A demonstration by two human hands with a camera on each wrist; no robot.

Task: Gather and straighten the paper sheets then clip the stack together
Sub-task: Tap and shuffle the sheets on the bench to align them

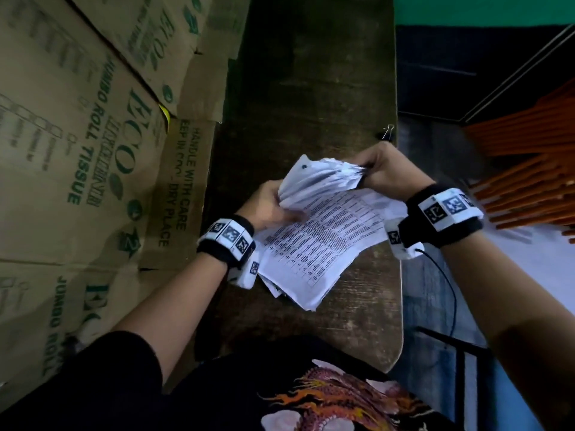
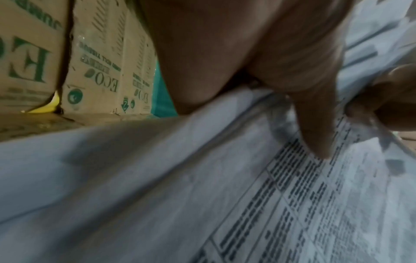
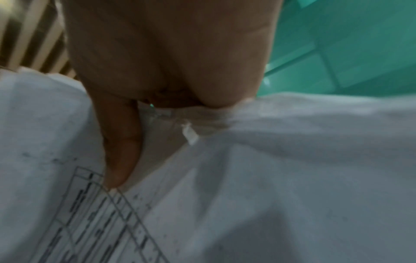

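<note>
White printed sheets (image 1: 314, 241), brown boxes (image 1: 77, 135) w/ green txt

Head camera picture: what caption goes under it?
Both hands, left hand and right hand, grip a paper stack; binder clip waits.

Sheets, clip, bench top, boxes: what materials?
Sheets: thin matte printed paper, bending in both hands. Clip: likely metal, black body with shiny wire loops. Bench top: seemingly dark worn wood, dull and scuffed. Boxes: brown printed cardboard, creased flaps.

Dark wooden table (image 1: 311, 73); binder clip (image 1: 388, 132) at right edge.
</note>
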